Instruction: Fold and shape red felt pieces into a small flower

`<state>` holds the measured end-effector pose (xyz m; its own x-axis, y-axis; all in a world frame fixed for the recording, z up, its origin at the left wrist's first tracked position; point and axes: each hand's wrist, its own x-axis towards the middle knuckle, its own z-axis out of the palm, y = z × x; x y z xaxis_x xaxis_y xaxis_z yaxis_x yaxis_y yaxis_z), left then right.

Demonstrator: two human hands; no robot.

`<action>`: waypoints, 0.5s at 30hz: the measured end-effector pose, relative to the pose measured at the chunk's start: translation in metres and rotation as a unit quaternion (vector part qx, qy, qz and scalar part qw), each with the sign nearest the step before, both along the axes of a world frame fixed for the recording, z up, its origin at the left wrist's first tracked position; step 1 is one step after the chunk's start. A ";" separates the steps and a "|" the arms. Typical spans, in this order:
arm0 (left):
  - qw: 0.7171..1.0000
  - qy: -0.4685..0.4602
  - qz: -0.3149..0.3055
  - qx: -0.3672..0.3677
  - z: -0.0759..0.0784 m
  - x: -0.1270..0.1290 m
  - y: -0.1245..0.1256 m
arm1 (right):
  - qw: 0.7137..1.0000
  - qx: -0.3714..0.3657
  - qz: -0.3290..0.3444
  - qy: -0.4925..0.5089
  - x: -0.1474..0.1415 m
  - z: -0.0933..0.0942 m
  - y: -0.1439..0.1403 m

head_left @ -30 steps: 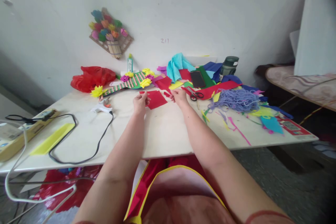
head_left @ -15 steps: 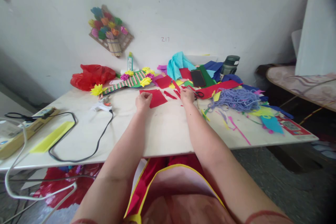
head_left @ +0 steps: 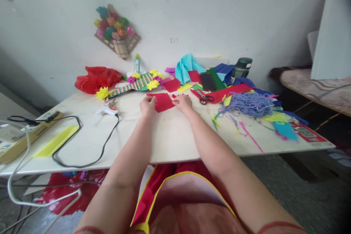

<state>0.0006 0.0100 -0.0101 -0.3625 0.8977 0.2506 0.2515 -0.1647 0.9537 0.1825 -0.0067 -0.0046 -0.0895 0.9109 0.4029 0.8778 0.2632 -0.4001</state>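
A small square sheet of red crepe paper lies on the white table in front of me. My left hand pinches its left edge between thumb and fingers. At the opposite edge is my right hand, its fingertips closed on the paper's right side. Just behind the right hand, narrow red paper scraps show in part. Black-handled scissors rest to the right, apart from both hands, beside a long red paper strip.
Purple yarn, a phone and a dark bottle crowd the right side. Left are a flower-decorated craft piece, a white glue gun with its cord, a red plastic bag and a power strip.
My right hand has left the scissors and moved left to the red sheet's right edge. The scissors now lie on the table. My left hand has stayed at the sheet's left edge.
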 end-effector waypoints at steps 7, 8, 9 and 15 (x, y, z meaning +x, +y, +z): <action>0.981 -0.189 -0.015 -0.025 0.001 0.001 0.002 | 0.995 -0.028 0.024 -0.092 -0.005 -0.003 -0.003; 0.980 -0.197 -0.019 -0.027 0.002 0.001 0.001 | 0.995 -0.028 0.027 -0.097 -0.005 -0.003 -0.003; 0.978 -0.204 -0.022 -0.030 0.002 0.002 0.000 | 0.994 -0.027 0.030 -0.100 -0.005 -0.003 -0.002; 0.974 -0.219 -0.027 -0.056 0.004 0.002 -0.003 | 0.999 -0.022 0.019 -0.040 -0.005 -0.003 -0.004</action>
<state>0.0023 0.0073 -0.0058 -0.3647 0.9309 -0.0177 -0.1896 -0.0556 0.9803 0.1777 -0.0105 -0.0074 -0.1544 0.9232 0.3521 0.8970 0.2803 -0.3418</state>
